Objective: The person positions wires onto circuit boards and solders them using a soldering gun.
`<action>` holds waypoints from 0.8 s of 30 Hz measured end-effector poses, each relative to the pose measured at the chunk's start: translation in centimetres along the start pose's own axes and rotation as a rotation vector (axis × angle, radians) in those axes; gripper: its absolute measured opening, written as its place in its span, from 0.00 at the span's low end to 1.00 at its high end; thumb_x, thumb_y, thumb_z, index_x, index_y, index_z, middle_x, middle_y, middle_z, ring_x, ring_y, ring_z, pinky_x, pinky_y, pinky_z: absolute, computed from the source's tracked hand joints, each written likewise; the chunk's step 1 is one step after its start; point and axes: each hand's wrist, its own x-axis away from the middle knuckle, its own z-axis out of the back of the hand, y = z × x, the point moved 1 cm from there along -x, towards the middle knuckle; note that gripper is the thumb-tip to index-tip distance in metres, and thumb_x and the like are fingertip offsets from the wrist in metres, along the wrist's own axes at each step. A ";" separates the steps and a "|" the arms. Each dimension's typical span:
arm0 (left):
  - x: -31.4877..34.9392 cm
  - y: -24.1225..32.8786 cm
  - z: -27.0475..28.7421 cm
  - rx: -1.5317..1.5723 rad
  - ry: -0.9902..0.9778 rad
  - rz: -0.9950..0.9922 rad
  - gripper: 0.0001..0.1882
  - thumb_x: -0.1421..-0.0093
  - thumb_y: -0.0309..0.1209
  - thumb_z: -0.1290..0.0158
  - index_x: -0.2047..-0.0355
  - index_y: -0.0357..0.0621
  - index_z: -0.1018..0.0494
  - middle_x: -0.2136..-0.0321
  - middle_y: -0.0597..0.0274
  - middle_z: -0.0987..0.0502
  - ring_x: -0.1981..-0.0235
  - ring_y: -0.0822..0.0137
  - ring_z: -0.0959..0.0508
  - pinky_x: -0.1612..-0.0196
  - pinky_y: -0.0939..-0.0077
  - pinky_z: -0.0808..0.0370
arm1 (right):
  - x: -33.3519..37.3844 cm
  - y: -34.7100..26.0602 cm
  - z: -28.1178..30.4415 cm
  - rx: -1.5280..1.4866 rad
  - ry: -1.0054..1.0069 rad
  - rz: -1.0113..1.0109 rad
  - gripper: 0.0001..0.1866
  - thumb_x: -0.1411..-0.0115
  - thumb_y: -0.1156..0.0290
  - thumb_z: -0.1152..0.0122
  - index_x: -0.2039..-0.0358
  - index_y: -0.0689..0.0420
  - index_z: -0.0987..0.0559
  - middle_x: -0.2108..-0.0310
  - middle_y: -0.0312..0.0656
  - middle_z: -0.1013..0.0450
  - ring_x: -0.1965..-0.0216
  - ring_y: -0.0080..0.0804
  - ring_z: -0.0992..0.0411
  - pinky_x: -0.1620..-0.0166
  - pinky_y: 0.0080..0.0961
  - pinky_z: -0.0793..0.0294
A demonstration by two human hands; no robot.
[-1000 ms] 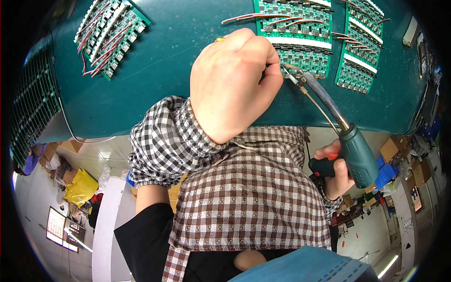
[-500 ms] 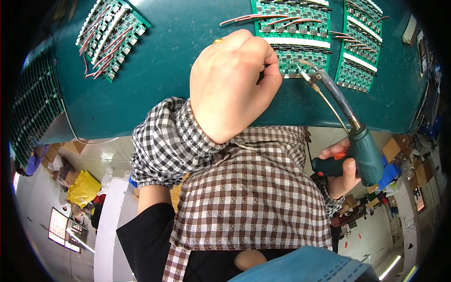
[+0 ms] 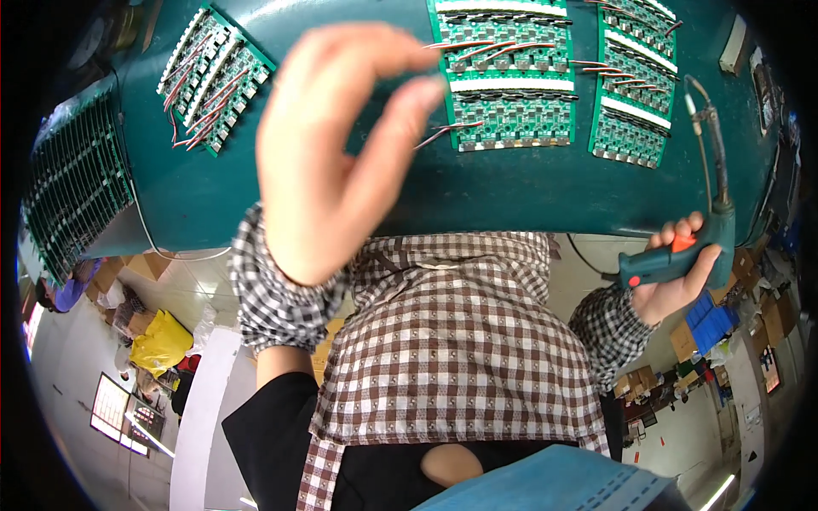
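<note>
My left hand [image 3: 328,162], blurred by motion, is over the table just left of the middle green circuit board panel [image 3: 511,119]. Its thumb and forefinger are apart with nothing seen between them. A short red, black and white wire [image 3: 452,132] sticks out leftward from the panel's lowest row, and more wires [image 3: 503,48] cross a row higher up. Off to the right, my right hand [image 3: 677,277] is closed round the handle of a dark green soldering gun [image 3: 724,234] with a red trigger. The gun's metal tip points away from me, to the right of the right-hand panel [image 3: 635,94].
A tilted wired panel [image 3: 213,81] lies at the far left of the green table [image 3: 341,220]. Beyond it, several boards [image 3: 77,179] stand in a row by the left edge. A pale block [image 3: 734,44] rests at the far right. A cord [image 3: 588,260] hangs below the gun.
My left hand has moved left off the middle panel and its fingers have parted, uncovering the wire on the lowest row. The soldering gun has swung right, away from the panel.
</note>
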 end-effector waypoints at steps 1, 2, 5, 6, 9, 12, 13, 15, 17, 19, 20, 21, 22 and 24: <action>-1.4 -0.3 0.4 -0.109 0.032 -0.087 0.10 0.50 0.21 0.45 0.65 0.36 0.27 0.66 0.55 0.26 0.65 0.62 0.26 0.60 0.75 0.31 | -0.9 -0.2 0.3 -0.060 0.015 0.006 0.23 0.39 0.52 0.54 0.58 0.62 0.35 0.69 0.39 0.32 0.73 0.29 0.32 0.60 0.30 0.27; -2.4 -1.1 -0.2 -0.140 0.112 -0.101 0.09 0.50 0.28 0.44 0.67 0.41 0.27 0.72 0.56 0.27 0.67 0.56 0.27 0.63 0.67 0.31 | -2.1 -0.2 0.5 -0.183 -0.095 -0.038 0.22 0.38 0.54 0.54 0.59 0.63 0.34 0.68 0.41 0.31 0.68 0.33 0.30 0.53 0.36 0.31; -4.9 -0.9 -0.9 -0.128 -0.139 0.003 0.24 0.53 0.34 0.42 0.55 0.40 0.32 0.54 0.44 0.33 0.53 0.47 0.33 0.51 0.63 0.35 | -4.4 0.4 0.2 -0.207 -0.153 0.074 0.21 0.38 0.55 0.54 0.59 0.64 0.33 0.67 0.43 0.29 0.62 0.37 0.29 0.49 0.40 0.32; -5.1 -1.4 -1.0 -0.172 -0.164 -0.050 0.26 0.52 0.34 0.42 0.53 0.40 0.34 0.52 0.42 0.35 0.53 0.46 0.33 0.50 0.63 0.36 | -4.8 0.4 0.0 -0.259 -0.188 0.069 0.21 0.38 0.57 0.54 0.60 0.65 0.33 0.67 0.46 0.28 0.58 0.41 0.30 0.44 0.46 0.38; -5.1 -2.4 -1.1 -0.198 -0.218 -0.068 0.30 0.52 0.36 0.42 0.49 0.41 0.35 0.48 0.40 0.38 0.50 0.46 0.34 0.48 0.63 0.36 | -5.1 1.2 -1.2 -0.363 -0.225 0.086 0.20 0.38 0.57 0.53 0.60 0.65 0.33 0.68 0.45 0.28 0.60 0.42 0.29 0.42 0.47 0.42; -6.0 -2.6 -1.2 -0.155 -0.278 -0.089 0.32 0.53 0.38 0.41 0.48 0.41 0.36 0.46 0.40 0.41 0.48 0.45 0.36 0.46 0.62 0.38 | -5.3 1.2 -1.2 -0.351 -0.212 0.083 0.20 0.39 0.56 0.54 0.62 0.64 0.34 0.68 0.43 0.29 0.58 0.39 0.31 0.38 0.48 0.50; -6.6 -2.3 -1.6 -0.219 -0.174 -0.215 0.24 0.52 0.35 0.42 0.55 0.41 0.30 0.53 0.43 0.32 0.53 0.50 0.31 0.51 0.65 0.34 | -5.3 1.2 -1.1 -0.330 -0.181 0.091 0.20 0.39 0.56 0.54 0.62 0.64 0.34 0.69 0.43 0.29 0.59 0.39 0.31 0.39 0.47 0.50; -6.9 -3.5 -2.7 -0.245 -0.182 -0.229 0.24 0.51 0.33 0.41 0.52 0.46 0.31 0.47 0.54 0.35 0.45 0.52 0.37 0.46 0.63 0.38 | -5.4 1.0 -1.2 -0.326 -0.188 0.100 0.19 0.38 0.59 0.55 0.61 0.64 0.32 0.68 0.42 0.30 0.63 0.39 0.29 0.40 0.48 0.46; -6.9 -4.1 -2.3 -0.243 -0.256 -0.214 0.29 0.53 0.41 0.41 0.50 0.49 0.33 0.44 0.53 0.40 0.41 0.50 0.43 0.41 0.58 0.45 | -5.0 0.9 -1.5 -0.322 -0.178 0.101 0.18 0.38 0.59 0.55 0.61 0.64 0.32 0.68 0.42 0.30 0.64 0.38 0.29 0.41 0.48 0.45; -6.6 -4.3 -1.8 -0.216 -0.235 -0.217 0.29 0.52 0.41 0.42 0.51 0.47 0.33 0.46 0.52 0.38 0.43 0.49 0.40 0.42 0.57 0.43 | -4.3 1.0 -2.2 -0.341 -0.154 0.093 0.18 0.38 0.58 0.55 0.62 0.64 0.32 0.69 0.42 0.30 0.63 0.37 0.30 0.40 0.47 0.47; -6.4 -4.1 -1.7 -0.231 -0.223 -0.210 0.28 0.52 0.41 0.42 0.51 0.46 0.33 0.46 0.51 0.38 0.43 0.49 0.40 0.42 0.57 0.42 | -4.2 0.9 -2.3 -0.352 -0.132 0.070 0.18 0.38 0.58 0.55 0.63 0.63 0.33 0.71 0.42 0.30 0.62 0.37 0.31 0.39 0.46 0.48; -6.2 -3.8 -1.5 -0.248 -0.211 -0.201 0.28 0.52 0.41 0.42 0.51 0.46 0.32 0.46 0.50 0.38 0.43 0.48 0.40 0.42 0.57 0.42 | -4.2 1.0 -2.4 -0.351 -0.146 0.076 0.18 0.38 0.58 0.55 0.63 0.63 0.33 0.71 0.42 0.30 0.62 0.37 0.31 0.39 0.46 0.48; -6.0 -3.7 -1.4 -0.275 -0.191 -0.202 0.27 0.52 0.41 0.42 0.52 0.46 0.32 0.47 0.50 0.37 0.44 0.47 0.39 0.43 0.58 0.41 | -4.2 1.1 -2.3 -0.349 -0.132 0.090 0.17 0.38 0.59 0.55 0.61 0.62 0.32 0.69 0.41 0.31 0.63 0.37 0.30 0.40 0.47 0.46; -5.8 -3.3 -1.1 -0.273 -0.172 -0.205 0.27 0.53 0.38 0.41 0.52 0.45 0.31 0.47 0.50 0.37 0.45 0.48 0.38 0.43 0.59 0.40 | -4.2 1.0 -2.5 -0.349 -0.132 0.094 0.16 0.37 0.60 0.55 0.60 0.61 0.32 0.66 0.40 0.31 0.65 0.36 0.29 0.42 0.49 0.43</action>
